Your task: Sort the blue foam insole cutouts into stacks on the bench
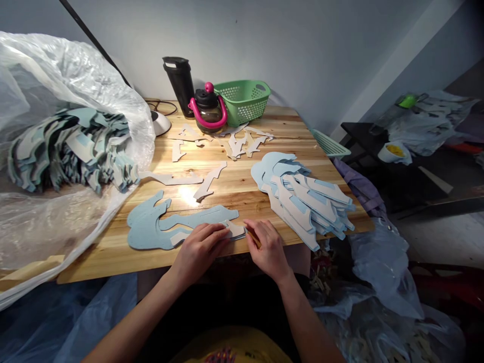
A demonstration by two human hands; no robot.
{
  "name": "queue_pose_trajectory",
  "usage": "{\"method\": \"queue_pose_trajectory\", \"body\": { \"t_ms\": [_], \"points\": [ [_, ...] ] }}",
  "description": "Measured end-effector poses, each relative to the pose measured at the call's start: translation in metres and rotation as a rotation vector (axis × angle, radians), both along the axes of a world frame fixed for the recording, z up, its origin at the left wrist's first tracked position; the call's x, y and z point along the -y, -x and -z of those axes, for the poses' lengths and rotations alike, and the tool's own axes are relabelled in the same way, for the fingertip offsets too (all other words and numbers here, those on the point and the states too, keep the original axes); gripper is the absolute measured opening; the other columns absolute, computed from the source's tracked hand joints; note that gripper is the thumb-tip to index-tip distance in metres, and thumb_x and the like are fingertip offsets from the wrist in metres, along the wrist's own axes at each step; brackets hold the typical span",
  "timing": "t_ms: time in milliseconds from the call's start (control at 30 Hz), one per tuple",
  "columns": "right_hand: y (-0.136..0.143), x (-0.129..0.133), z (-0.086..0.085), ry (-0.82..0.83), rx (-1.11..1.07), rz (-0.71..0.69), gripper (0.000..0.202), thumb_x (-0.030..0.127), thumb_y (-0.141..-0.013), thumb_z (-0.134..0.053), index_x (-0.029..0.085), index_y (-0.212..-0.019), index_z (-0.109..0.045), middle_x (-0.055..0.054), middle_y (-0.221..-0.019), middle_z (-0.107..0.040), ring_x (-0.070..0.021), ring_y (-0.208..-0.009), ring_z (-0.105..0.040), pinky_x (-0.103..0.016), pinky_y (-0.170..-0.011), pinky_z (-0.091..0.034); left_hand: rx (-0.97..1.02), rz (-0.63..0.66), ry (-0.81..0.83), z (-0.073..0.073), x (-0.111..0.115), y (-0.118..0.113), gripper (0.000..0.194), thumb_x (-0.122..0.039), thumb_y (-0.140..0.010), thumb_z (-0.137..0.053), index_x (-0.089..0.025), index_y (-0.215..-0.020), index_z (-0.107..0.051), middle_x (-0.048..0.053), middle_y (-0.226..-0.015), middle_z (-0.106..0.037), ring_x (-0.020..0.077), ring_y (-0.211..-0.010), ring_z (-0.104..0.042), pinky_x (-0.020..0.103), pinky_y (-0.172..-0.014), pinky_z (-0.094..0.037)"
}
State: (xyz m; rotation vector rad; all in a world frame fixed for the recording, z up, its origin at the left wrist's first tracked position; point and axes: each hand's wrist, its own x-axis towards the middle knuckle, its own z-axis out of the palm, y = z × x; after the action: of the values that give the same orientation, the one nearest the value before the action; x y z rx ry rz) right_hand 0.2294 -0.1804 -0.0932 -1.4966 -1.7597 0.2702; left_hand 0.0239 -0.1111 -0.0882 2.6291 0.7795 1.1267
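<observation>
My left hand (202,249) lies over the near arm of a blue cut piece (145,229) at the table's front edge, fingers pressed on a white strip (236,230) there. Just right of the strip's end, my right hand (267,248) is closed in a pinch around a small brownish tool (254,238), mostly hidden by the fingers. To the right lies a fanned stack of blue pieces with white strips (298,201). Two loose white strips, one of them bent (209,182), rest beyond the blue piece.
A clear plastic bag (86,65) full of blue-white pieces (79,146) covers the table's left. Toward the wall stand a black tumbler (179,85), a pink-handled jug (207,111), a green basket (245,101) and white scraps (236,143). Plastic bags (385,272) hang beyond the right edge.
</observation>
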Motion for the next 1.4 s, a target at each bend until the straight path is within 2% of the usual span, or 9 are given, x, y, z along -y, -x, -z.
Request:
{"method": "queue_pose_trajectory", "body": {
  "t_ms": [367,500,633,800,900,1000,1167,1300,1400],
  "points": [
    [0.003,-0.001,-0.007,-0.013,0.040,-0.007,0.025,0.008,-0.091,-0.056,0.022,-0.101,-0.075,-0.008,-0.101,-0.070,-0.0248,-0.098,-0.061,-0.041,-0.089,-0.052,-0.051,0.008,0.041,0.006,0.001,0.001,0.014,-0.021,-0.100,-0.058,-0.019,-0.106,-0.071,0.007,-0.102,-0.074,0.0176,-0.088,-0.067,0.031,-0.081,-0.055],
    [0.014,-0.012,-0.018,-0.003,0.109,-0.034,0.026,0.012,-0.094,-0.056,0.021,-0.111,-0.074,-0.010,-0.103,-0.067,-0.0257,-0.100,-0.059,-0.042,-0.090,-0.052,-0.096,-0.003,0.019,0.002,0.002,0.000,0.013,-0.022,-0.100,-0.057,-0.019,-0.106,-0.067,0.007,-0.103,-0.073,0.0187,-0.089,-0.066,0.032,-0.081,-0.054],
    [0.020,-0.023,-0.016,0.045,0.079,-0.173,0.030,0.013,-0.098,-0.052,0.023,-0.118,-0.072,-0.008,-0.101,-0.068,-0.0232,-0.097,-0.062,-0.038,-0.089,-0.054,-0.115,-0.151,-0.007,-0.001,0.003,0.010,0.027,-0.023,-0.095,-0.060,-0.017,-0.121,-0.060,0.013,-0.117,-0.069,0.0259,-0.104,-0.066,0.039,-0.090,-0.054],
    [0.018,-0.022,-0.009,0.043,0.073,-0.163,0.028,0.014,-0.099,-0.052,0.022,-0.120,-0.070,-0.009,-0.103,-0.067,-0.0241,-0.099,-0.062,-0.040,-0.090,-0.053,-0.098,-0.324,-0.008,0.005,0.003,0.038,0.041,-0.008,-0.079,-0.055,-0.019,-0.119,-0.059,0.012,-0.110,-0.071,0.0278,-0.105,-0.067,0.049,-0.105,-0.047],
    [0.020,-0.022,-0.011,0.030,0.105,-0.154,0.029,0.012,-0.098,-0.052,0.022,-0.119,-0.069,-0.009,-0.101,-0.067,-0.0249,-0.096,-0.062,-0.041,-0.088,-0.053,0.079,-0.354,0.172,0.004,0.007,0.046,0.045,-0.013,-0.080,-0.059,-0.020,-0.124,-0.054,0.010,-0.109,-0.071,0.0240,-0.099,-0.070,0.040,-0.091,-0.056],
    [0.025,-0.027,-0.013,-0.006,0.106,-0.156,0.028,0.010,-0.096,-0.052,0.020,-0.115,-0.069,-0.009,-0.097,-0.067,-0.0254,-0.095,-0.061,-0.041,-0.087,-0.052,0.345,-0.290,0.520,-0.002,0.014,0.042,0.047,-0.019,-0.085,-0.061,-0.022,-0.130,-0.045,0.008,-0.111,-0.068,0.0155,-0.083,-0.071,0.029,-0.075,-0.060],
    [0.030,-0.041,-0.012,-0.035,-0.031,-0.209,0.029,0.010,-0.095,-0.052,0.020,-0.114,-0.070,-0.008,-0.097,-0.067,-0.0229,-0.095,-0.063,-0.036,-0.085,-0.053,0.714,-0.342,0.855,-0.006,0.019,0.029,0.057,-0.033,-0.081,-0.072,-0.023,-0.127,-0.040,0.010,-0.124,-0.058,0.0110,-0.068,-0.069,0.027,-0.059,-0.060],
    [0.027,-0.044,-0.006,0.026,-0.121,-0.220,0.029,0.010,-0.094,-0.052,0.019,-0.115,-0.070,-0.008,-0.100,-0.068,-0.0205,-0.094,-0.066,-0.032,-0.083,-0.054,0.516,-0.286,0.738,-0.005,0.021,0.024,0.040,-0.026,-0.084,-0.066,-0.020,-0.121,-0.053,0.009,-0.112,-0.067,0.0154,-0.071,-0.071,0.027,-0.057,-0.059],
    [0.026,-0.042,-0.005,0.044,-0.132,-0.211,0.029,0.011,-0.095,-0.050,0.018,-0.116,-0.069,-0.009,-0.105,-0.069,-0.0204,-0.096,-0.067,-0.032,-0.085,-0.054,0.201,-0.194,0.450,-0.008,0.024,0.020,0.027,-0.021,-0.085,-0.063,-0.020,-0.112,-0.066,0.011,-0.109,-0.071,0.0252,-0.097,-0.072,0.037,-0.079,-0.063]
  ]
}}
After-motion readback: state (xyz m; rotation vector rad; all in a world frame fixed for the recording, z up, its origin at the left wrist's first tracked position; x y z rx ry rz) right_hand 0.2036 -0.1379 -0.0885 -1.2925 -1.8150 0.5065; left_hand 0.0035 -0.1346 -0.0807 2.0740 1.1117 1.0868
